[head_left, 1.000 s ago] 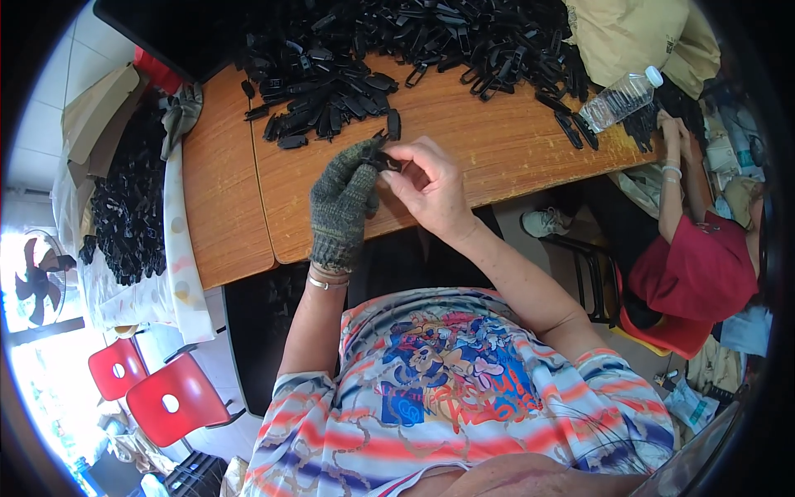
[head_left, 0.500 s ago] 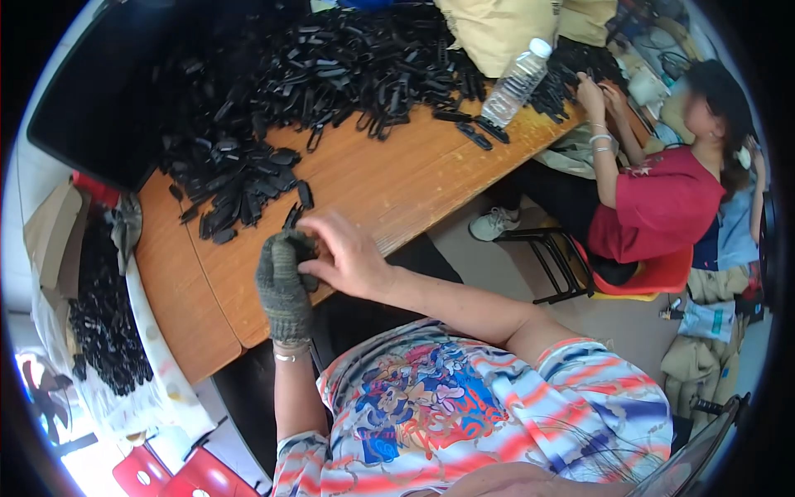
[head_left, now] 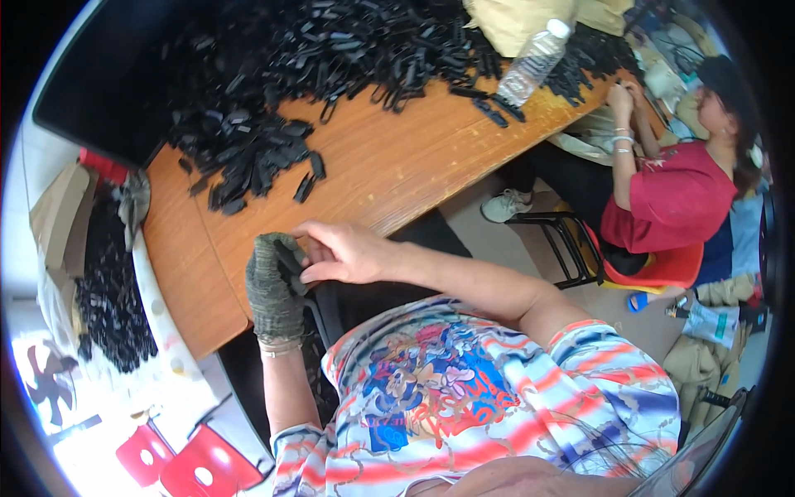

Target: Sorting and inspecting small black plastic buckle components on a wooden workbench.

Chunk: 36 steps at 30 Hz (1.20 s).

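Note:
My left hand (head_left: 275,290), in a grey-green knitted glove, is closed round a small black plastic part (head_left: 290,261) near the table's front edge. Bare and bent toward it, my right hand (head_left: 346,253) has its thumb and fingertips at the part's right side, pinching at it. The glove and fingers hide most of the part, so its exact shape cannot be made out. Just beyond my hands, a few loose black plastic parts (head_left: 306,187) lie on the wooden table (head_left: 381,178), next to a large heap of similar black pieces (head_left: 257,153).
A clear bottle (head_left: 534,65) leans by a tan sack (head_left: 505,25) at the far side. To the left are a large black bin (head_left: 99,91) and a bag of black parts (head_left: 116,290). At right a co-worker in red (head_left: 667,195) sits on a chair (head_left: 654,269).
Both hands have drawn slightly back from the heap, toward my body, keeping the black part between them. The whole view has shifted a little. The co-worker's hands have moved slightly.

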Motion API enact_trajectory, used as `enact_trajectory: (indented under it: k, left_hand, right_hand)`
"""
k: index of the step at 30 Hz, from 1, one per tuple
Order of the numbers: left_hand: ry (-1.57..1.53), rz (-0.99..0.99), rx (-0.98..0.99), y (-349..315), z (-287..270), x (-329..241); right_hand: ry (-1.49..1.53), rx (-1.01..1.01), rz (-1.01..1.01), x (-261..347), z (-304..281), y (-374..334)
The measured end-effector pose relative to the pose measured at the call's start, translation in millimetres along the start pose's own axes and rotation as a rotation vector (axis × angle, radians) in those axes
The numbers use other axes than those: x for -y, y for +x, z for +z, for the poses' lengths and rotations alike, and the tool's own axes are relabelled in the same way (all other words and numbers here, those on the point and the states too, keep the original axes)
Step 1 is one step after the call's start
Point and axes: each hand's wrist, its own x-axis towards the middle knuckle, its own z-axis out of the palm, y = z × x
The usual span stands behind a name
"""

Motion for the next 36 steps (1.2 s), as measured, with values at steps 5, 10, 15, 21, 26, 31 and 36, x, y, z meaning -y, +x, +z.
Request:
enact_trajectory:
  k: [5, 10, 15, 21, 26, 31, 36]
  left_hand:
    - [0.491, 0.092, -0.097, -58, -81, -13]
    - [1.346, 0.125, -0.300, -121, -175, 3]
    - [1.367, 0.302, -0.451, -95, -134, -18]
    - [1.225, 0.671, -0.159, 3, -14, -17]
    - [1.447, 0.694, -0.116, 46, 36, -14]
    - [1.418, 0.685, -0.021, 63, 34, -8]
    - [1.002, 0.588, -0.016, 45, 29, 0]
  right_hand:
    - [-0.154, -0.210, -0.022, -26, -53, -1]
    - [-0.540, -0.487, -0.074, -54, -114, 22]
    - [-0.621, -0.394, -0.186, -51, -105, 41]
    - [-0.846, -0.471, -0.028, -49, -125, 42]
    - [-0.924, -0.647, 0.113, -67, -174, 24]
    - [-0.999, -0.586, 0.104, -70, -174, 34]
    - [-0.896, -0.364, -0.117, -67, -146, 32]
